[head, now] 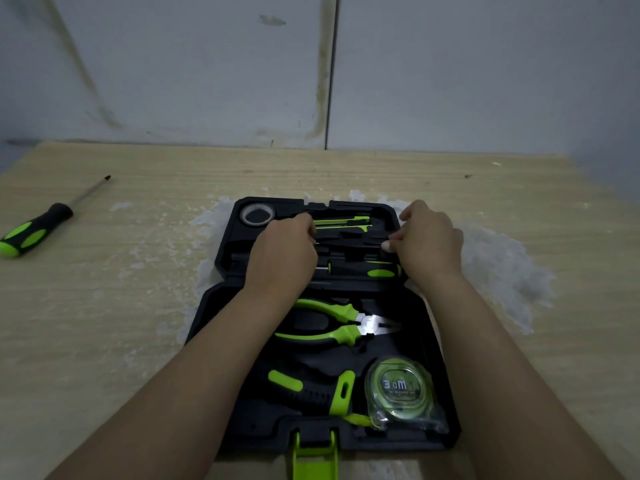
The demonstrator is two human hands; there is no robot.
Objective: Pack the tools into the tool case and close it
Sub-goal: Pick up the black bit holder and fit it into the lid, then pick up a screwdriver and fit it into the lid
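Note:
The black tool case [426, 327] lies open on the wooden table. In its far half my left hand [282, 251] and my right hand [429, 237] hold a dark screwdriver [349, 244] by its two ends, low over a slot. My left fingers curl over the thin shaft end and my right thumb and fingers pinch the handle end. Another black-and-green screwdriver [370, 270] lies seated just below it. Green-handled pliers [332, 320], a tape measure [398, 389] and a black-and-green handle [298, 386] fill the near half. A loose screwdriver [34, 226] lies on the table at the far left.
A roll of tape [258, 214] and green-trimmed knives [343, 223] sit at the back of the far half. The green latch [315, 452] sticks out at the case's near edge. White residue [498, 271] surrounds the case. A grey wall stands behind the table.

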